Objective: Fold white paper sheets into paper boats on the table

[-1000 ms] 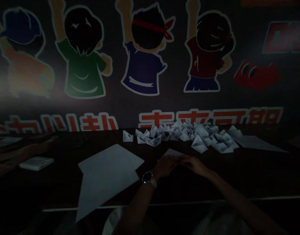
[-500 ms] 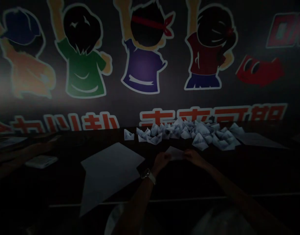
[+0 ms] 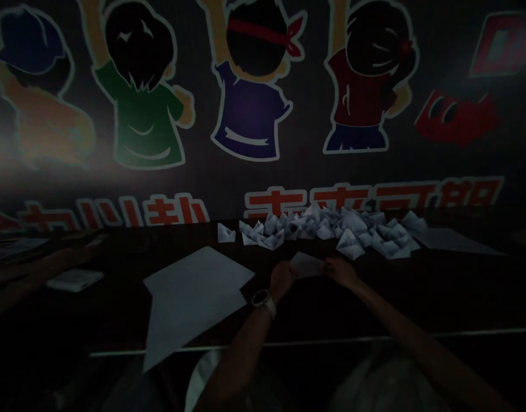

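Fingers of left hand [image 3: 282, 277] and right hand [image 3: 342, 270] pinched folded paper [image 3: 307, 265] between them at opposite edges, apparently to steady it; paper boats [image 3: 351, 245] clustered beyond fingers, presumably leaving hands room; loose sheets [image 3: 194, 294] lay left of fingers.

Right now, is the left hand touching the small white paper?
Touching: the head view shows the left hand gripping the small white paper at its left edge.

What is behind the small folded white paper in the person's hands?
Beyond the small folded white paper, white folded-paper boats sit on the dark tabletop, before the cartoon-printed wall. Whatever the paper itself covers cannot be seen.
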### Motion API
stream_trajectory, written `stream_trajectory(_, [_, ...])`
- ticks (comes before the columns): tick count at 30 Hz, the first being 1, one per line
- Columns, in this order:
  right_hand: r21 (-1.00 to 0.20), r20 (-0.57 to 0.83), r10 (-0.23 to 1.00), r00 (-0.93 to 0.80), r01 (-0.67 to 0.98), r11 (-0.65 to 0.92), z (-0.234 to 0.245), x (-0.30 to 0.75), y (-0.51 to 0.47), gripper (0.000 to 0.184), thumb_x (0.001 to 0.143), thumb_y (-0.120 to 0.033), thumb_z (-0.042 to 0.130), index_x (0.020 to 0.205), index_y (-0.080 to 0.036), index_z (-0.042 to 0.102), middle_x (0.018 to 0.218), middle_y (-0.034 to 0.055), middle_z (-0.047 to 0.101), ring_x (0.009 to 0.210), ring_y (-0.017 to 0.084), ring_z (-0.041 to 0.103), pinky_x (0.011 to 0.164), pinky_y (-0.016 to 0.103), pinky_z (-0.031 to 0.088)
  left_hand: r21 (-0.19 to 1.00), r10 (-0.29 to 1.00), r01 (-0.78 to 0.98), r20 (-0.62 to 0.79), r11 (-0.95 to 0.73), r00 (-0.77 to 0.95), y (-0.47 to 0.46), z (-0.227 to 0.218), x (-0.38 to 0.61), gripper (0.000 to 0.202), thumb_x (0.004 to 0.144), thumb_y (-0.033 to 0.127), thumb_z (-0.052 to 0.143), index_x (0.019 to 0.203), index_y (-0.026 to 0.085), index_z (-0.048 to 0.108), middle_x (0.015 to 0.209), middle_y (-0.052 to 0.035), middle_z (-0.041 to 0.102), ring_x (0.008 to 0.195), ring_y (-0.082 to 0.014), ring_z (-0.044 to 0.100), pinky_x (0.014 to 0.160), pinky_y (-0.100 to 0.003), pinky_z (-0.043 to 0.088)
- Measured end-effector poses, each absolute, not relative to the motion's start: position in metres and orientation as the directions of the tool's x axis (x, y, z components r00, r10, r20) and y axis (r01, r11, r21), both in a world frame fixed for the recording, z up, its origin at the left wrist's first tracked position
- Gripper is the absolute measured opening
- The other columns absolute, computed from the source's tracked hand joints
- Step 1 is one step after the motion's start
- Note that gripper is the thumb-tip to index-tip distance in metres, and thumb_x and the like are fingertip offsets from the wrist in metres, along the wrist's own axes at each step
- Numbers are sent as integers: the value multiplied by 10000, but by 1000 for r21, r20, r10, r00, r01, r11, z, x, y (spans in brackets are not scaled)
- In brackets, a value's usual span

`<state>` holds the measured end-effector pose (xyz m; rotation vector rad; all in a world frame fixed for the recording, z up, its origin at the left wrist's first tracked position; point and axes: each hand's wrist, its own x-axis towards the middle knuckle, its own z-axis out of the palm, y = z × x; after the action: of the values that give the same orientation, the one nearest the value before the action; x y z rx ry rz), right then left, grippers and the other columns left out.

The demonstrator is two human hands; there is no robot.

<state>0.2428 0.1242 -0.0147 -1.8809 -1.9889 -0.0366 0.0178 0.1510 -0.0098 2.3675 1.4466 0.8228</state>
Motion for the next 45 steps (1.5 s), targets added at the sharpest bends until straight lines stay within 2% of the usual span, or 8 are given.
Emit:
stream_trajectory(7, [-230, 300, 951, 76, 973, -5, -15, 256, 118, 248, 820, -404, 492, 864, -208, 637, 951, 62, 636, 915, 215, 581, 717, 285, 394, 426, 871, 764, 321, -484, 373, 147, -6, 17, 141, 807, 292, 546, 833, 160, 588, 928, -42, 619, 893, -160, 570, 760, -242, 399])
stream_trajectory(15, [-186, 287, 935, 208, 970, -158, -16, 262, 111, 290, 836, -441, 455, 862, -212, 630, 998, 87, 619, 972, 257, 550, 762, 366, 394, -12, 782, 824, 307, -567, 542, 135, 12, 22, 209, 861, 234, 413, 996, 149, 549, 1053, -98, 585, 1007, -238, 524, 898, -418, 330])
stream_trajectory(18, [-179, 290, 929, 232, 966, -185, -16, 260, 108, 281, 840, -427, 448, 890, -209, 618, 1024, 92, 606, 1000, 272, 536, 786, 397, 387, -86, 748, 787, 265, -610, 609, 133, 17, 27, 238, 860, 163, 382, 1041, 133, 534, 1064, -115, 582, 1023, -256, 507, 933, -471, 282])
stream_trajectory(26, [-139, 352, 891, 286, 958, -253, -19, 257, 102, 191, 855, -314, 435, 941, -197, 558, 1011, 96, 603, 987, 266, 541, 777, 391, 391, -282, 407, 461, 231, -842, 884, 135, 17, 31, 334, 908, 160, 338, 1205, 233, 470, 1092, -74, 544, 992, -209, 507, 807, -329, 399])
stream_trajectory(33, [-33, 491, 852, 183, 981, -191, -18, 249, 101, 292, 792, -112, 418, 1047, -171, 547, 1043, 132, 606, 974, 277, 551, 792, 410, 412, -239, 451, 513, 272, -824, 850, 128, 11, 31, 337, 863, 291, 419, 1186, 250, 508, 1092, -80, 534, 998, -235, 503, 788, -357, 425])
stream_trajectory(36, [54, 525, 845, -106, 994, 91, -21, 238, 97, 433, 753, -65, 410, 1158, -163, 529, 1207, 131, 552, 1141, 265, 468, 935, 416, 360, -225, 464, 535, 301, -814, 833, 124, 11, 31, 372, 856, 399, 399, 1160, 232, 531, 1085, -90, 547, 1013, -260, 499, 841, -419, 405])
stream_trajectory(39, [63, 477, 810, -341, 932, 356, -34, 225, 93, 469, 805, -158, 377, 1266, -149, 464, 1342, 114, 460, 1260, 243, 369, 1029, 426, 297, -197, 475, 546, 316, -814, 821, 123, 7, 32, 381, 860, 403, 375, 1100, 178, 568, 1088, -110, 570, 1018, -265, 512, 882, -433, 388])
stream_trajectory(45, [-69, 323, 889, -324, 929, 364, -46, 220, 89, 560, 870, -369, 324, 1374, -125, 324, 1435, 112, 322, 1330, 221, 252, 1080, 397, 249, -40, 430, 468, 331, -883, 840, 124, -15, 27, 526, 886, 371, 317, 1344, 112, 318, 1407, -132, 352, 1309, -229, 283, 1067, -389, 231])
